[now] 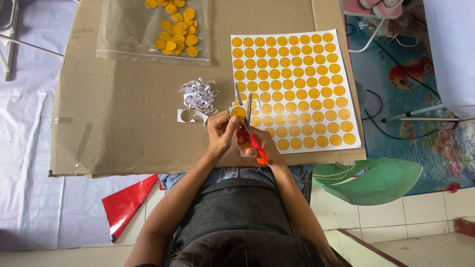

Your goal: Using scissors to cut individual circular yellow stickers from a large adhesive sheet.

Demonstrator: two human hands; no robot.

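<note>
The cutting-out step is in hand: the left hand (220, 132) pinches a small paper piece bearing one yellow disc (238, 113) between its fingertips, while the right hand (260, 146), fingers closed through the red handles, works scissors (246, 116) with blades parted around it. Next, I judge, the disc must turn slightly to meet the blades.

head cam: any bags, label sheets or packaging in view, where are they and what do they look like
Clear plastic bag: top left of the cardboard, rectangular, holding cut orange round labels.
Label sheet: right side of the cardboard, white rectangle with rows of orange scalloped circles.
No screens or signs.
</note>
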